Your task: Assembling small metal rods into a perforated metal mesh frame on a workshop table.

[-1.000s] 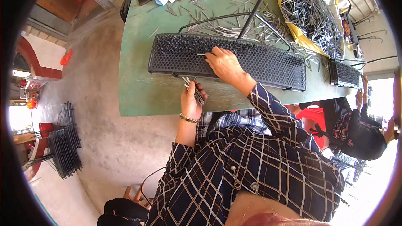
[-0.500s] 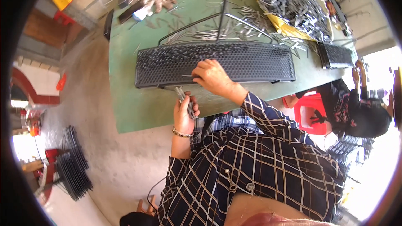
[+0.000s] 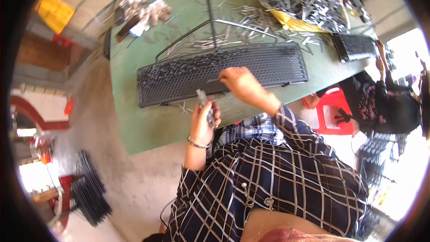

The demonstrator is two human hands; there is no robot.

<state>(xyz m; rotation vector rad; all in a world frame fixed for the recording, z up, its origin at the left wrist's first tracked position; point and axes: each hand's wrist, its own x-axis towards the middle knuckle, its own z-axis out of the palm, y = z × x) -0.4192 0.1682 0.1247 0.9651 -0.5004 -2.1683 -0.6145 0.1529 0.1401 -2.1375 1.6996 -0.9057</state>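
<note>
A long black perforated metal panel (image 3: 280,67) with a bent wire frame (image 3: 186,37) behind it lies across the table in front of me. My left hand (image 3: 204,118) is closed around a small bundle of grey metal strips (image 3: 201,95), just off the panel's near edge. Over the panel's middle, my right hand (image 3: 245,85) pinches one thin metal strip (image 3: 212,80) that points left. Whether that strip touches the panel I cannot tell. Many holes toward the panel's left and far side look filled with dark bits.
Loose strips (image 3: 210,42) are scattered behind the panel on the green table (image 3: 148,136). A yellow-edged sack (image 3: 295,4) of strips stands far right, near another black panel (image 3: 354,47). Gloves (image 3: 152,13) lie far left. A person in black (image 3: 371,103) works at right beside a red stool (image 3: 331,110).
The view has turned, so the panel now appears tilted, its left end lower. My right hand still pinches a strip and has shifted rightward in the picture; my left keeps its bundle.
</note>
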